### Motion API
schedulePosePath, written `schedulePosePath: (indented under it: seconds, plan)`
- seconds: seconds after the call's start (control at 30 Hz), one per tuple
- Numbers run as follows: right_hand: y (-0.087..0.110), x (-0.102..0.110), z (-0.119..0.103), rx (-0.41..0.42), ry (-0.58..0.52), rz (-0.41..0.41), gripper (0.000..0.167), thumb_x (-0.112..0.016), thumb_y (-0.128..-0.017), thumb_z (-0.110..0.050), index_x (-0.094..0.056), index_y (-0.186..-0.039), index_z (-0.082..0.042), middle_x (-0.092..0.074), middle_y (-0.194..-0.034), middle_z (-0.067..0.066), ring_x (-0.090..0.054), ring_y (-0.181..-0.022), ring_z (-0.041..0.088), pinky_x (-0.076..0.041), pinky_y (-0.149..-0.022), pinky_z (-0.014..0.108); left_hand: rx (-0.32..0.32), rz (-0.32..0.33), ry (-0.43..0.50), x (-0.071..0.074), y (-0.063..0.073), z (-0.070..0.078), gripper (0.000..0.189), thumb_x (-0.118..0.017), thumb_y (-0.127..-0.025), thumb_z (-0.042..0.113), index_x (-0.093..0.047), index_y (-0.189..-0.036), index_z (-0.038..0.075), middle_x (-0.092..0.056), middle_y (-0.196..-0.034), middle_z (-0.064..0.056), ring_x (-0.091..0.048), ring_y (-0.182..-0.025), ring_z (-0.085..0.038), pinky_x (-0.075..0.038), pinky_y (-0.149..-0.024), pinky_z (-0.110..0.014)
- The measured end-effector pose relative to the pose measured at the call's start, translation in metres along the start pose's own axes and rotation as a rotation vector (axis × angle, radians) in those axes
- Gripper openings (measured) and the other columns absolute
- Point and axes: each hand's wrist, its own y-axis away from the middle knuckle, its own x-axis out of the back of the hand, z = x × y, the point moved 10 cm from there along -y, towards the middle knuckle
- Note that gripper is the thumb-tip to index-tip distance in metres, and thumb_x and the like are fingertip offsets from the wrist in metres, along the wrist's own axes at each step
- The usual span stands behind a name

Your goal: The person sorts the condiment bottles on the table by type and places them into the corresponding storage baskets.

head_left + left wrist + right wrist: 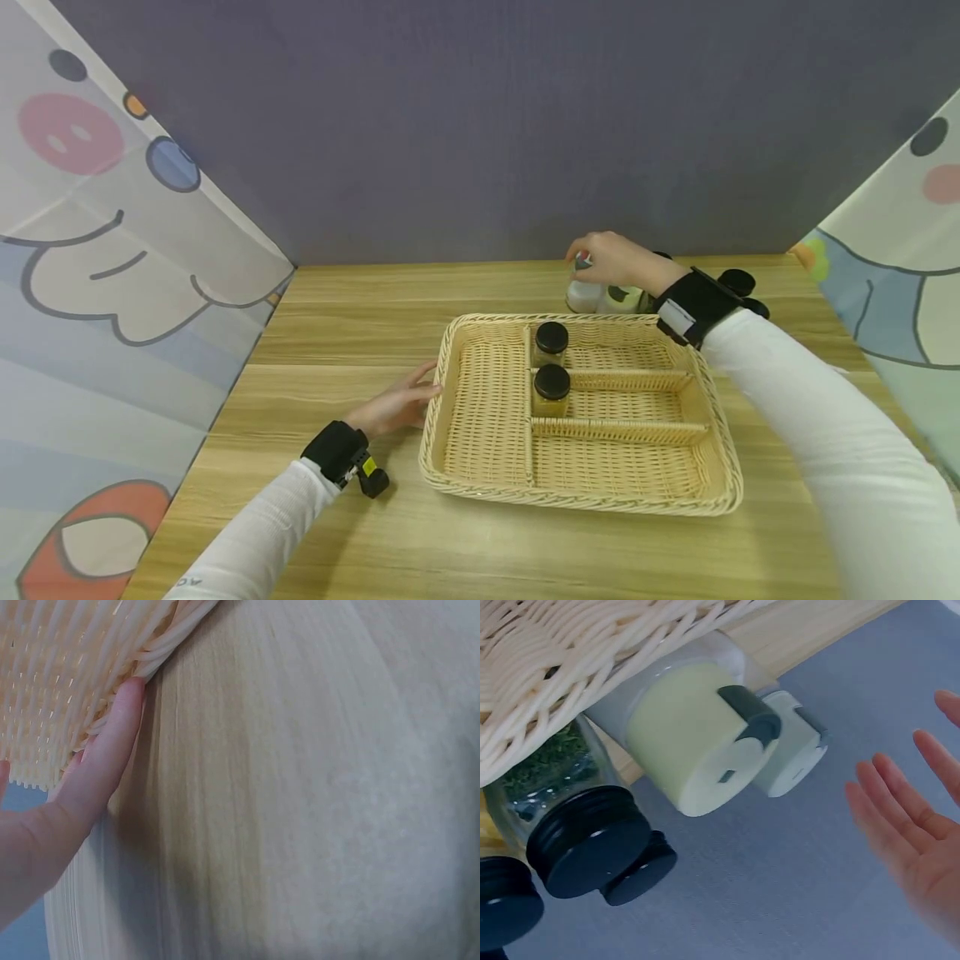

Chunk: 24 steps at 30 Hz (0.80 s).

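My left hand (396,407) rests against the left side of a divided wicker basket (487,493). In the left wrist view one extended finger (112,754) lies along the basket's woven outer wall. Beyond the back rim, my right hand (617,260) hovers above a white container (583,297). Its fingers are spread loosely and hold nothing in the right wrist view. Beside the white container stands one with a pale green flip lid (682,735). A glass jar of green herbs (551,761) with a black lid is nearby.
Inside the basket, one black-lidded jar (552,337) stands in the back compartment and another (552,383) in the middle one. More black lids (737,282) show behind the basket's right corner. A dark wall (450,150) rises behind the wooden table (360,333).
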Motion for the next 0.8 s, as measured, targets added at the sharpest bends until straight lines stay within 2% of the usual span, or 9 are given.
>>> schedulePosePath:
  seconds: [0.3, 0.5, 0.67, 0.8]
  plan:
    - [-0.004, -0.005, 0.014, -0.032, -0.016, -0.002, 0.039, -0.057, -0.084, -0.017, -0.05, -0.119, 0.0, -0.045, -0.117, 0.025, -0.044, -0.106, 0.036, -0.04, -0.084, 0.047, -0.018, -0.02, -0.007, -0.003, 0.0, 0.003, 0.06, -0.041, -0.094, 0.016, -0.005, -0.142, 0.026, -0.018, -0.143, -0.018, -0.028, -0.125, -0.035, -0.037, -0.089, -0.055]
    - [-0.007, -0.009, 0.021, -0.071, -0.021, -0.011, 0.044, -0.058, -0.085, -0.017, -0.045, -0.123, -0.001, -0.04, -0.121, 0.025, -0.041, -0.108, 0.038, -0.039, -0.08, 0.045, -0.021, -0.025, -0.016, -0.004, 0.001, 0.003, 0.058, -0.039, -0.095, 0.015, -0.006, -0.141, 0.026, -0.017, -0.143, -0.018, -0.027, -0.126, -0.036, -0.037, -0.089, -0.055]
    - [-0.009, -0.01, 0.026, -0.101, -0.015, -0.027, 0.045, -0.056, -0.085, -0.018, -0.043, -0.126, -0.002, -0.035, -0.125, 0.027, -0.031, -0.116, 0.043, -0.037, -0.081, 0.048, -0.02, -0.017, -0.023, -0.003, -0.001, 0.002, 0.059, -0.039, -0.094, 0.017, -0.005, -0.141, 0.025, -0.02, -0.142, -0.019, -0.03, -0.124, -0.034, -0.038, -0.089, -0.055]
    - [-0.01, -0.012, 0.03, -0.125, -0.012, -0.042, 0.045, -0.055, -0.086, -0.017, -0.042, -0.127, -0.002, -0.034, -0.124, 0.027, -0.027, -0.117, 0.045, -0.036, -0.076, 0.047, -0.02, -0.007, -0.025, -0.003, -0.001, 0.001, 0.063, -0.043, -0.093, 0.018, -0.003, -0.142, 0.023, -0.023, -0.14, -0.023, -0.032, -0.123, -0.033, -0.037, -0.089, -0.055]
